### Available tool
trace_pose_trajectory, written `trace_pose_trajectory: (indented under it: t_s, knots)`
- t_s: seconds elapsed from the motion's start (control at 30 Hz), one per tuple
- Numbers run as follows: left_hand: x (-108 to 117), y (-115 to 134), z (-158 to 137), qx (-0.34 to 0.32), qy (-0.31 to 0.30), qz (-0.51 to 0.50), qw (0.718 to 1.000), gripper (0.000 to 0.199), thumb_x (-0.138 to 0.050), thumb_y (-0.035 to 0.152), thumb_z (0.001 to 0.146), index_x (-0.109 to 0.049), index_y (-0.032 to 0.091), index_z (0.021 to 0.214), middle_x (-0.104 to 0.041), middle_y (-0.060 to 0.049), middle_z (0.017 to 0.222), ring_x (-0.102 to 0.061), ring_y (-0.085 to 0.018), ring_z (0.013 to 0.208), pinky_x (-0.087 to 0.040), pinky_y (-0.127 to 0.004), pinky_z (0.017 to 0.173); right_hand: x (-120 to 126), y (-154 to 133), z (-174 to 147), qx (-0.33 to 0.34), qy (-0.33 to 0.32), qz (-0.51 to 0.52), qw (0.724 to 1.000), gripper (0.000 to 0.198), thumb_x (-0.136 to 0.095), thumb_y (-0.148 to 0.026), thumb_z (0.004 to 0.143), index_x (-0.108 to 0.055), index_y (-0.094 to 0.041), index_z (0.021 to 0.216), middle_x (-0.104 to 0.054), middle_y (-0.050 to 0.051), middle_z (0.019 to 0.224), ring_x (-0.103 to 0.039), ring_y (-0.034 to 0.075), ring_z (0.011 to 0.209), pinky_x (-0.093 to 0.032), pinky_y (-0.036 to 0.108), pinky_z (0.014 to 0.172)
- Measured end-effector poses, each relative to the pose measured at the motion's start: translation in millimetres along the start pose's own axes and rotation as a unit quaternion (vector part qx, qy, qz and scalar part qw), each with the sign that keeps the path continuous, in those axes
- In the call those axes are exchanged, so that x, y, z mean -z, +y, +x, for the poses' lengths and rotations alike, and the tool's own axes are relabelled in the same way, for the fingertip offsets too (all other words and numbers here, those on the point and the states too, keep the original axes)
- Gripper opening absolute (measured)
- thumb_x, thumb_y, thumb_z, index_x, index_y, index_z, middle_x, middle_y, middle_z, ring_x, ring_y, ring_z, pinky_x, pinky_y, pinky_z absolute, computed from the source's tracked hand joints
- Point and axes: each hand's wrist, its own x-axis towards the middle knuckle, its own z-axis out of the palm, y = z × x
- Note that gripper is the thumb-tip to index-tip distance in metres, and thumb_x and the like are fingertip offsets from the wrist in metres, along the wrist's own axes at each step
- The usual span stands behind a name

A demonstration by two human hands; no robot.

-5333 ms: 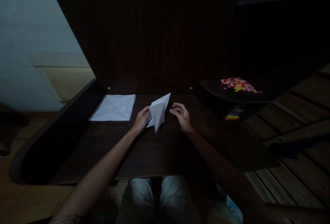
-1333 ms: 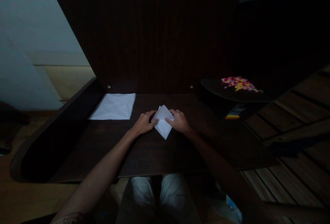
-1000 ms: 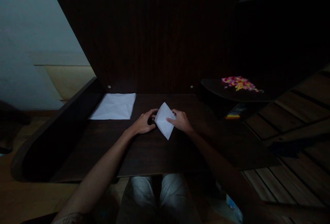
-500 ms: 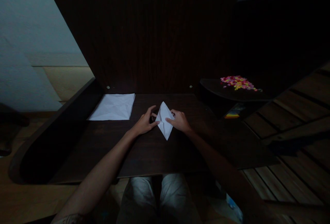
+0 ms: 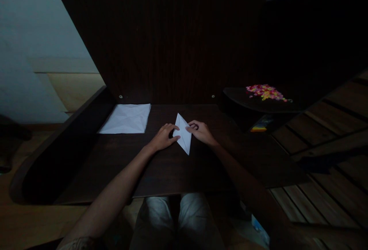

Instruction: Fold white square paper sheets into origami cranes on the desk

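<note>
A white sheet of paper folded into a diamond [image 5: 184, 138] lies at the middle of the dark desk, its points toward the back and front. On its left edge rest the thumb and index finger of my left hand [image 5: 164, 137], holding it down with a small gap between them. My right hand [image 5: 201, 132] pinches the diamond's right corner, thumb on top and the other fingers curled. Left of the hands lies a stack of creased white paper sheets [image 5: 126, 119].
A dark wooden desk [image 5: 161, 173] has a raised side panel [image 5: 66, 146] at left and a tall back board [image 5: 172, 43]. On a low shelf [image 5: 238, 96] at right lies a pile of small colourful pieces [image 5: 266, 92]. Slatted wood [image 5: 324, 127] stands farther right.
The folded paper has turned slightly and now lies flatter with a centre crease showing. My left index finger has come onto its left edge; my right hand has shifted slightly outward.
</note>
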Motion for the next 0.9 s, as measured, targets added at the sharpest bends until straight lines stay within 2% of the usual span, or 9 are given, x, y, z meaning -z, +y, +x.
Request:
trace_pose_trajectory:
  t_s: [0.13, 0.23, 0.33, 0.5, 0.67, 0.77, 0.9]
  knots:
    - [-1, -2, -2, 0.010, -0.002, 0.015, 1.000, 0.032, -0.063, 0.038, 0.079, -0.055, 0.021, 0.104, -0.059, -0.004, 0.100, -0.053, -0.022, 0.095, -0.038, -0.041, 0.094, 11, 5, 6, -0.001, -0.073, 0.102, 0.992, 0.018, -0.054, -0.021, 0.071, -0.067, -0.017, 0.083, -0.066, 0.001, 0.074, -0.059, 0.014, 0.070, -0.044, 0.025, 0.068]
    - [0, -5, -2, 0.016, -0.001, 0.022, 1.000, 0.033, -0.063, 0.039, 0.079, -0.054, 0.021, 0.105, -0.058, -0.004, 0.100, -0.053, -0.022, 0.096, -0.037, -0.042, 0.096, 14, 6, 7, -0.002, -0.101, 0.111, 0.989, 0.022, -0.055, -0.015, 0.065, -0.067, -0.016, 0.084, -0.067, 0.003, 0.078, -0.059, 0.014, 0.070, -0.045, 0.025, 0.066]
    - [0, -7, -3, 0.018, -0.002, 0.023, 1.000, 0.035, -0.064, 0.039, 0.078, -0.054, 0.020, 0.106, -0.058, -0.004, 0.101, -0.052, -0.023, 0.097, -0.036, -0.042, 0.097, 11, 6, 5, 0.015, -0.103, 0.068, 0.992, 0.026, -0.064, -0.014, 0.060, -0.067, -0.015, 0.086, -0.067, 0.003, 0.081, -0.057, 0.012, 0.066, -0.044, 0.024, 0.061]
    - [0, -7, -3, 0.018, -0.008, 0.030, 0.999, 0.039, -0.063, 0.042, 0.078, -0.055, 0.021, 0.110, -0.057, -0.005, 0.107, -0.050, -0.024, 0.102, -0.034, -0.045, 0.099, 4, 7, 1, 0.045, -0.077, 0.026, 0.996, 0.025, -0.069, -0.026, 0.065, -0.067, -0.013, 0.086, -0.066, 0.004, 0.079, -0.054, 0.011, 0.063, -0.043, 0.023, 0.058]
    - [1, -2, -4, 0.012, -0.006, 0.059, 0.998, 0.033, -0.053, 0.042, 0.086, -0.060, 0.022, 0.111, -0.052, -0.008, 0.119, -0.047, -0.027, 0.109, -0.036, -0.046, 0.096, -3, 8, -1, 0.074, -0.046, -0.037, 0.996, 0.025, -0.070, -0.025, 0.067, -0.066, -0.014, 0.089, -0.062, -0.001, 0.072, -0.050, 0.010, 0.059, -0.041, 0.022, 0.056]
    - [1, 0, -5, 0.003, -0.004, 0.081, 0.997, 0.037, -0.046, 0.046, 0.089, -0.062, 0.022, 0.112, -0.051, -0.010, 0.124, -0.045, -0.028, 0.111, -0.036, -0.047, 0.093, -6, 6, -3, 0.104, -0.039, -0.085, 0.990, 0.019, -0.068, -0.024, 0.070, -0.068, -0.015, 0.087, -0.061, 0.000, 0.073, -0.051, 0.010, 0.060, -0.041, 0.023, 0.058]
    - [1, 0, -5, 0.004, -0.011, 0.108, 0.994, 0.045, -0.055, 0.052, 0.082, -0.062, 0.022, 0.115, -0.050, -0.011, 0.131, -0.043, -0.031, 0.114, -0.035, -0.050, 0.094, -7, 3, -5, 0.163, -0.056, -0.153, 0.973, 0.011, -0.061, -0.021, 0.078, -0.070, -0.017, 0.082, -0.062, 0.003, 0.077, -0.054, 0.014, 0.071, -0.044, 0.028, 0.072]
